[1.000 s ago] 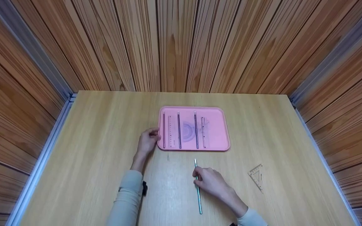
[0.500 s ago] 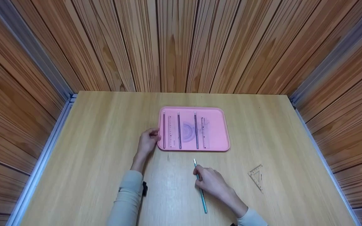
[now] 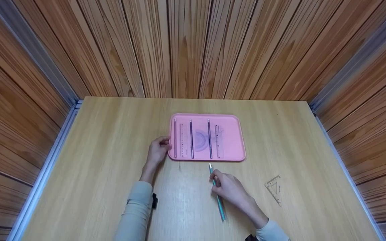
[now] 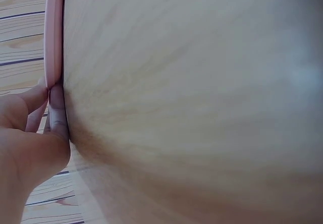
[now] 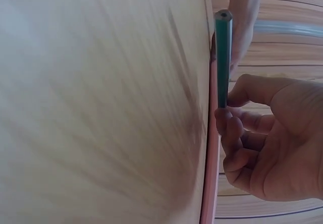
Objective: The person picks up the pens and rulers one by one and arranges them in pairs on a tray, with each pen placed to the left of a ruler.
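My right hand (image 3: 230,189) pinches a green pencil (image 3: 221,208) between thumb and fingers, in front of the pink tray (image 3: 235,140). In the right wrist view, the flat dark-cored end of the pencil (image 5: 223,37) points toward the camera. My left hand (image 3: 157,150) pinches the left rim of the tray, which the left wrist view shows at its rim (image 4: 54,37). On the tray lie a reddish pencil (image 3: 175,139), two dark pencils (image 3: 191,139) (image 3: 209,140), a clear ruler (image 3: 182,140), a protractor (image 3: 200,142) and a second clear ruler (image 3: 217,142).
A clear set square (image 3: 274,190) lies on the wooden table (image 3: 112,134), right of my right hand. Behind the second ruler on the tray is a faint clear shape, too indistinct to tell. Wood-panelled walls (image 3: 186,50) enclose the table at the back and sides.
My right hand has shifted slightly right and toward the tray with the green pencil. The pencil has swung, its near end further right. My left hand stays on the tray rim.
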`<state>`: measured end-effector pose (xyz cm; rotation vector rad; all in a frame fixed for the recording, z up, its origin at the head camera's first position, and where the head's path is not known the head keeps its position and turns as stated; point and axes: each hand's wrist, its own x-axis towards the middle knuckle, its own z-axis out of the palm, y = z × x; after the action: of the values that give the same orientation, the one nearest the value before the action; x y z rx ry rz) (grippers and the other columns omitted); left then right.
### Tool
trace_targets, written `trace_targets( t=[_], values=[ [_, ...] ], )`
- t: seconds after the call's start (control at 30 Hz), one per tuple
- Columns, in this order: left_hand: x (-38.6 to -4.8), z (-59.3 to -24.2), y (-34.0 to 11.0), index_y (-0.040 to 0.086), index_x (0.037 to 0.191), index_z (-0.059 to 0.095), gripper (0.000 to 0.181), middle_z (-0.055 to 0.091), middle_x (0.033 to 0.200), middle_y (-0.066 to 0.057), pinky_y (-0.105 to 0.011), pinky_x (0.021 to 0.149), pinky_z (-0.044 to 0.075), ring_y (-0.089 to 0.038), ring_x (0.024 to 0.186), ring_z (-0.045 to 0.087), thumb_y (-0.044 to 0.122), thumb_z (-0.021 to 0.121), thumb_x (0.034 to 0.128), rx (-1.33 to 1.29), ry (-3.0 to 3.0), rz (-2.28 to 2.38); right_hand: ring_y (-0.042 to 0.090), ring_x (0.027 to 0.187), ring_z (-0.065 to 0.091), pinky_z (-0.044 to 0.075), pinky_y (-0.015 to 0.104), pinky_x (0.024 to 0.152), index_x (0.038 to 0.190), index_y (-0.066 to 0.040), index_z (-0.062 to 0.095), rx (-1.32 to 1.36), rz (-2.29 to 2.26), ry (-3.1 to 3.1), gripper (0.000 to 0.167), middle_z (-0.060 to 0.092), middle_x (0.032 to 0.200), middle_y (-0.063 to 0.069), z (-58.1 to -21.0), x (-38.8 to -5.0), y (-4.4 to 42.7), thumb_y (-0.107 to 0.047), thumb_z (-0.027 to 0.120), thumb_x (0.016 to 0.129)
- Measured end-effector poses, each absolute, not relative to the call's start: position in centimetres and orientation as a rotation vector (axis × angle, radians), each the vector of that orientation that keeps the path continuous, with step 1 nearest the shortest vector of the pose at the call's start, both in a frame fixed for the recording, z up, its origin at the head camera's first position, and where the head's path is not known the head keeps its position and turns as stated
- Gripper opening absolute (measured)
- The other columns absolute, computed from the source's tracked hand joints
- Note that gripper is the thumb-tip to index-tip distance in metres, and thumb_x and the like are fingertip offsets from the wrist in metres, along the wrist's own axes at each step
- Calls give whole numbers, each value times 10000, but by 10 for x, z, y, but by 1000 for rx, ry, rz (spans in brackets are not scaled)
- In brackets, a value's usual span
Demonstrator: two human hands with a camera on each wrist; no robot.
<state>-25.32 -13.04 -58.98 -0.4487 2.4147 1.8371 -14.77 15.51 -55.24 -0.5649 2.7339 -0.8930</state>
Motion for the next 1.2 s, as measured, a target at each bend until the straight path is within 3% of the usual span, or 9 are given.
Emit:
trace_targets(
  t=[0.4, 0.8, 1.2],
  values=[
    [-250, -589, -129, 43, 1268, 653, 359, 664, 1079, -126, -343, 886, 505, -234, 1002, 606, 2, 645, 911, -410, 2465, 1838, 73, 566, 492, 376, 219, 498, 1037, -79, 653, -392, -924, 2808, 267, 583, 675, -49, -543, -177, 167, -39, 679, 774],
    [-253, -591, -131, 57, 1266, 656, 351, 658, 1070, -110, -332, 876, 503, -221, 987, 603, 16, 643, 918, -422, 2457, 1840, 114, 628, 549, 456, 293, 585, 1050, -67, 672, -373, -915, 2883, 279, 619, 704, -22, -543, -207, 179, -35, 668, 772],
    [-253, -592, -129, 61, 1265, 658, 356, 651, 1071, -106, -317, 862, 503, -215, 982, 598, 20, 655, 911, -443, 2433, 1851, 133, 605, 521, 406, 288, 566, 1088, -61, 676, -292, -926, 2885, 295, 612, 714, 5, -546, -238, 186, -70, 685, 794]
  ],
)
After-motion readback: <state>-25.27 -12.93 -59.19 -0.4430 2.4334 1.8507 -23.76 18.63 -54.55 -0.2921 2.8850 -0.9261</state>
